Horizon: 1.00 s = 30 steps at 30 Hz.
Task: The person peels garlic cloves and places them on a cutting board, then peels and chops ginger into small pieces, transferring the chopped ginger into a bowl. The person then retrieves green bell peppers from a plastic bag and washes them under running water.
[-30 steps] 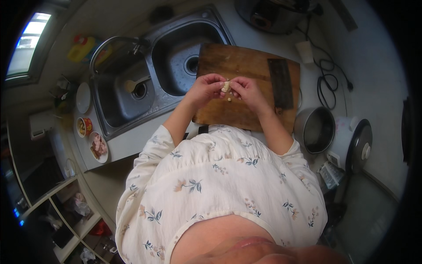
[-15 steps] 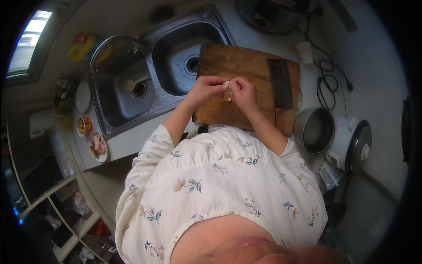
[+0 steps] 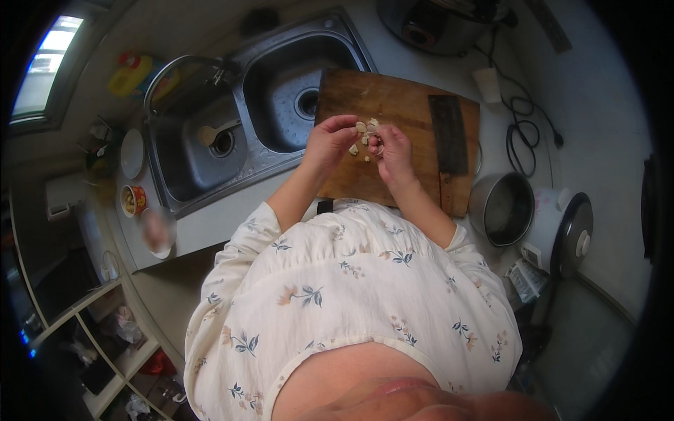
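Blouse (image 3: 365, 316): white, printed with peach flowers (image 3: 286, 296) and blue-grey leaves (image 3: 313, 297).
Neckline (image 3: 372, 343): round, narrow-edged.
Sleeves (image 3: 246, 228): loose, matching, less than full-length, flanking the neckline.
Gathers (image 3: 319, 228): crosswise, below the neckline.

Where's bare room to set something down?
Bare: far part of cutting board, left of cleaver; counter between sink, plate and left forearm. Crowded: around left hand and right hand, with pale pieces; right of board, pot and cord.

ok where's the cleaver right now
In the head view, the cleaver lies on the right part of the wooden cutting board, to the right of the right hand.
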Motion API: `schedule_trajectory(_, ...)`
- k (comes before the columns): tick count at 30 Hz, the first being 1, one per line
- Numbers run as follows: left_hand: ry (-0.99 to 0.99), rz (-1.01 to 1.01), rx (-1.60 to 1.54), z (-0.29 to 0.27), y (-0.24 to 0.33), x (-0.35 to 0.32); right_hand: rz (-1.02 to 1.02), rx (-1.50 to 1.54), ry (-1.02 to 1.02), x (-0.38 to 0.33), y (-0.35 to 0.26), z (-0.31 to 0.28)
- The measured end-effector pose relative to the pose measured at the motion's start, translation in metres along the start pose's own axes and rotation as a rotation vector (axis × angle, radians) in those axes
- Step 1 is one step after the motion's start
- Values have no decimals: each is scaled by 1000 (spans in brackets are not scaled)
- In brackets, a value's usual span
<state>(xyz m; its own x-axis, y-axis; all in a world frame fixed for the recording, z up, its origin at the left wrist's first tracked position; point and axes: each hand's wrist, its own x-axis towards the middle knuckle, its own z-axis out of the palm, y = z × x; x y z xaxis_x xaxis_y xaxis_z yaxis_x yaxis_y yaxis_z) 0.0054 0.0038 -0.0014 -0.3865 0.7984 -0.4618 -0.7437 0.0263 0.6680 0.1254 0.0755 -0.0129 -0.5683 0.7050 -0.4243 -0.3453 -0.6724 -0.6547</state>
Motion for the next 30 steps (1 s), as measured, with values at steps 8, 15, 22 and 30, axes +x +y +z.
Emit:
schedule_trajectory(8,-50,2,186,1,-8,-3,21,50,15,-1,-12,9)
schedule_trajectory(15,17,142,330,3,-4,-6,-156,-597,-133,0,-16,4)
schedule_trajectory(22,17,46,329,6,4,-9,-318,-901,-106,-2,-17,3)
schedule_trajectory(30,-5,-113,248,7,8,-12,-628,-1107,-181,-11,-20,7)
